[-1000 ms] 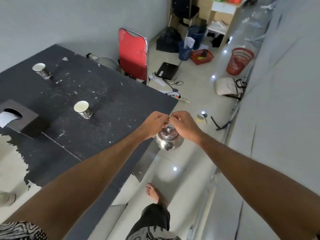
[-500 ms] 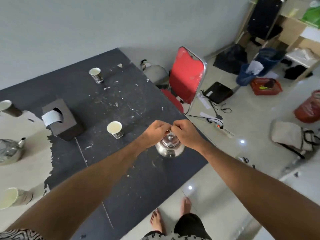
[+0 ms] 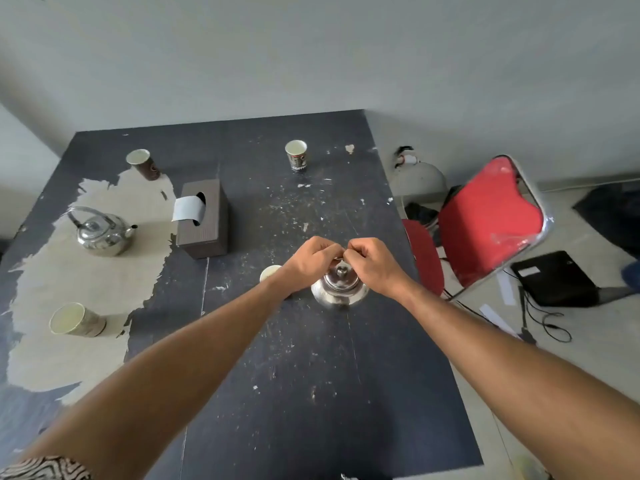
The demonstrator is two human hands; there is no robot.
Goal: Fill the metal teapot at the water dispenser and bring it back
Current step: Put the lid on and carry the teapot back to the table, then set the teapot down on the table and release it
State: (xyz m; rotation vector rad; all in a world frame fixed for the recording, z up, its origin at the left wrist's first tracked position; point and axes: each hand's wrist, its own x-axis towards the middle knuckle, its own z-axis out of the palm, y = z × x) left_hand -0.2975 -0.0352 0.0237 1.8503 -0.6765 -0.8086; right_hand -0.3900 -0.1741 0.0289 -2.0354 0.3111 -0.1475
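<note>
Above the dark table, both hands grip the metal teapot's handle. Left hand and right hand curl tightly around it, knuckles touching.

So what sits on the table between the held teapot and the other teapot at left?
In the head view, the tissue box lies between the held teapot and the other teapot.

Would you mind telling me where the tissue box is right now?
In the head view, the tissue box stands on the dark table, left of centre, between the second kettle and the hands.
</note>
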